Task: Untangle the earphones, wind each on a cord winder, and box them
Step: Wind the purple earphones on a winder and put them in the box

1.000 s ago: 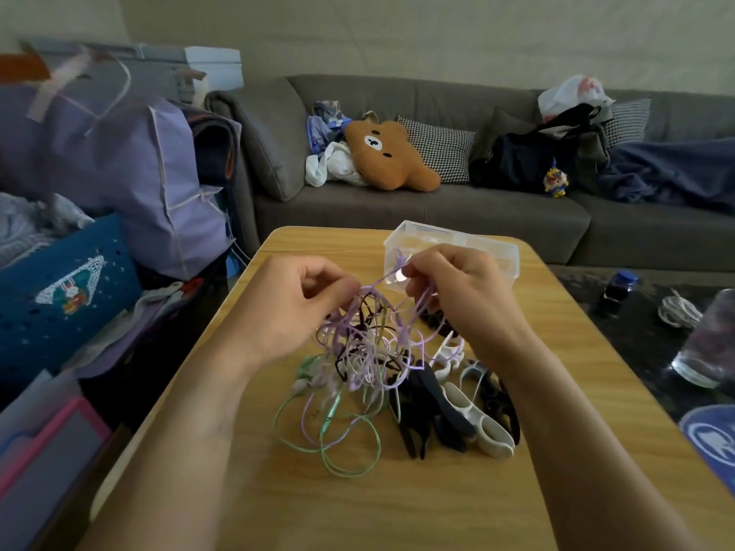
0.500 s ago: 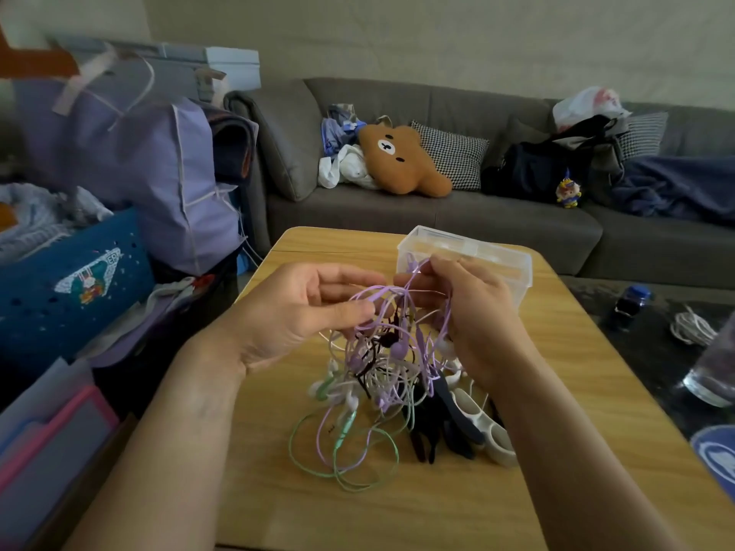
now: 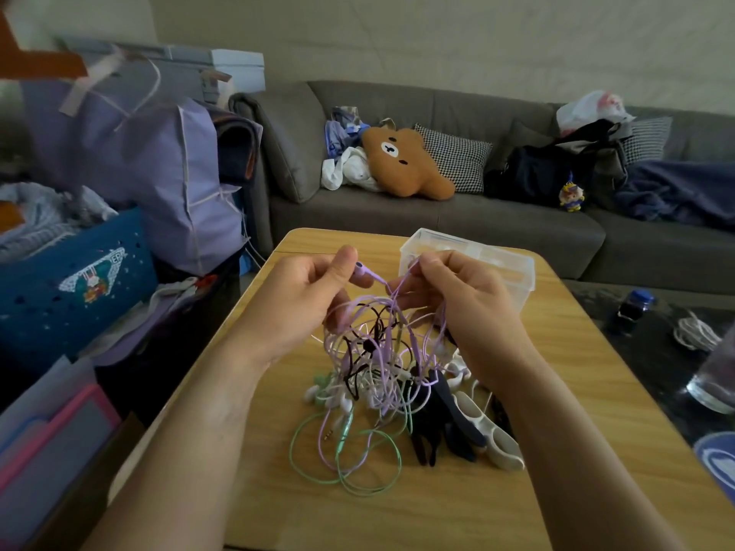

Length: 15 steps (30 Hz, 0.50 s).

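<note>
A tangle of earphones (image 3: 378, 363) in purple, white, black and green hangs over the wooden table (image 3: 557, 391), its lower loops resting on the top. My left hand (image 3: 306, 296) pinches a purple earbud end between thumb and forefinger. My right hand (image 3: 457, 296) grips purple cord strands just to its right, pulling the bundle up. Black and white cord winders (image 3: 469, 427) lie on the table under my right wrist. A clear plastic box (image 3: 501, 268) stands open behind my right hand.
A grey sofa (image 3: 437, 220) with a bear cushion and bags runs behind the table. Purple and blue bags (image 3: 119, 216) crowd the left side. A glass (image 3: 716, 375), a small bottle (image 3: 634, 306) and a coiled white cable (image 3: 696, 334) sit on the dark surface at right.
Both hands have risen and parted slightly, lifting the tangle higher. My left hand now pinches a purple earbud end drawn out of the bundle.
</note>
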Each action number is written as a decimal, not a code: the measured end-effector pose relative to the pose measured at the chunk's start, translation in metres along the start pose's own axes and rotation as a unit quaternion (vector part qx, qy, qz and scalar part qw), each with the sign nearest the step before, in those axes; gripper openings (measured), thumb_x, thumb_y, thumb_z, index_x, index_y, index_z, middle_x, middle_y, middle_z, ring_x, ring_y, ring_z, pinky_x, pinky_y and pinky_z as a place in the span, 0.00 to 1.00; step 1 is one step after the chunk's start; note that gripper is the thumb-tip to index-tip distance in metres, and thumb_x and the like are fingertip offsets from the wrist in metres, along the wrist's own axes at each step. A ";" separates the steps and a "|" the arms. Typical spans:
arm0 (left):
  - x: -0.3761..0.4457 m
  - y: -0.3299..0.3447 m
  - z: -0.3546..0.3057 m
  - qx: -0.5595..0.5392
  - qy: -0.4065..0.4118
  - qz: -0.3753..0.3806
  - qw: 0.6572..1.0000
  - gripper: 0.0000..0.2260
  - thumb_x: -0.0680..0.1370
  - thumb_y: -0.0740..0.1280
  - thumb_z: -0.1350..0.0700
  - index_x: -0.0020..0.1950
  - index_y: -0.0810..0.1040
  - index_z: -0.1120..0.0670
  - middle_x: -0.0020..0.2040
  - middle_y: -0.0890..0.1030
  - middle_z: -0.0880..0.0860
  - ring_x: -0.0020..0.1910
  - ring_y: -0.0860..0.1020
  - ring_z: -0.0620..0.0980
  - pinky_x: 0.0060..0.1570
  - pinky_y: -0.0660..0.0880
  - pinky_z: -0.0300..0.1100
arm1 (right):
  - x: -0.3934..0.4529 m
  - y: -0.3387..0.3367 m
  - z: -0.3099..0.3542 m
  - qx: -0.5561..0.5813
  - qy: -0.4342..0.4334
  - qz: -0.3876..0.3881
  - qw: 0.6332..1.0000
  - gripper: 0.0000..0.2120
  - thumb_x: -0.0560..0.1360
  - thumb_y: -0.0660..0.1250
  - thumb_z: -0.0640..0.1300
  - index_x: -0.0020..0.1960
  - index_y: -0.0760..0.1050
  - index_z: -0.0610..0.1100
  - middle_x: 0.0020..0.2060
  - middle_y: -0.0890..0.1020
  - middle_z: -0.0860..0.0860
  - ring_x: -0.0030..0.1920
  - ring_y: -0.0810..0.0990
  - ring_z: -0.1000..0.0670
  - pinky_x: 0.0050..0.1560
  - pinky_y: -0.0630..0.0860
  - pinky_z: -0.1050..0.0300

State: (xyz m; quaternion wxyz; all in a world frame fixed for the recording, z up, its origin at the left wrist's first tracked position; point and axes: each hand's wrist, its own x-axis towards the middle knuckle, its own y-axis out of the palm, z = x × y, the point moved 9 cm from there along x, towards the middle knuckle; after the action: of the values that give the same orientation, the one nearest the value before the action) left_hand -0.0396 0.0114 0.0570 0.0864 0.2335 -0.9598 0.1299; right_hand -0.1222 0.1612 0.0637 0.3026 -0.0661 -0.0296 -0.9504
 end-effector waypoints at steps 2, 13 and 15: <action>0.001 -0.006 0.002 0.037 0.002 -0.034 0.999 0.15 0.81 0.62 0.45 0.48 0.84 0.54 0.25 0.77 0.50 0.24 0.75 0.46 0.32 0.73 0.37 | -0.001 0.002 0.002 -0.019 -0.013 0.011 1.000 0.13 0.85 0.59 0.43 0.52 0.75 0.33 0.37 0.85 0.47 0.37 0.84 0.50 0.35 0.79 0.59; -0.005 0.012 -0.010 0.114 0.057 0.074 0.989 0.09 0.75 0.71 0.45 0.50 0.85 0.47 0.32 0.75 0.57 0.32 0.72 0.49 0.35 0.70 0.47 | -0.002 -0.007 0.016 -0.050 -0.065 -0.023 0.996 0.09 0.82 0.64 0.43 0.50 0.81 0.40 0.41 0.85 0.44 0.39 0.85 0.49 0.33 0.77 0.60; -0.003 0.009 -0.007 0.125 0.060 0.064 0.988 0.05 0.76 0.72 0.49 0.49 0.86 0.47 0.32 0.76 0.59 0.32 0.71 0.51 0.35 0.71 0.53 | -0.003 -0.013 0.018 -0.038 -0.069 -0.042 0.996 0.09 0.82 0.64 0.43 0.51 0.82 0.41 0.41 0.85 0.44 0.39 0.84 0.49 0.34 0.78 0.58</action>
State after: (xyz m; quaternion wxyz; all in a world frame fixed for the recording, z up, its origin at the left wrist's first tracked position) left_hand -0.0405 0.0230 0.0613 0.1055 0.1724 -0.9419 0.2683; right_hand -0.1251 0.1750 0.0810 0.2569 -0.1418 -0.0172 -0.9558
